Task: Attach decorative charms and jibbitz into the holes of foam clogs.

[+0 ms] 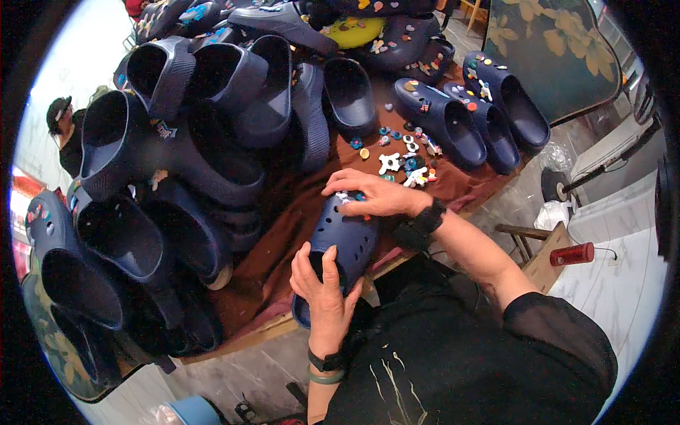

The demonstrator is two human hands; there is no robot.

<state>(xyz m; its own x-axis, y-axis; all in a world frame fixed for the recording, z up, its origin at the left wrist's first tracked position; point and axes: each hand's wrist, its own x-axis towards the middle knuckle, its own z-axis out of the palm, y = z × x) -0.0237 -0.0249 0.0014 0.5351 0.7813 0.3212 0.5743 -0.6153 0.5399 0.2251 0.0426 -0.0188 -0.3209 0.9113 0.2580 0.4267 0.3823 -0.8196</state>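
Note:
A dark blue clog with holes (344, 237) lies at the table's front edge, toe pointing away from me. My left hand (324, 294) grips it around the foot opening, thumb and fingers on either side of the upper. Over the toe curls my right hand (382, 195), its thumb and fingers closed around the front, next to small white and coloured charms (345, 196) on the toe. What the right fingertips press on is partly hidden. Beyond that hand, loose charms (389, 164) lie scattered on the brown cloth (283, 241).
A tall heap of dark blue clogs (177, 149) fills the table's left side. Several clogs with charms (443, 120) stand at the right, with more piled at the back. A wooden stool (528, 265) and a red cylinder (572, 254) are to my right. Another person (67, 134) is at far left.

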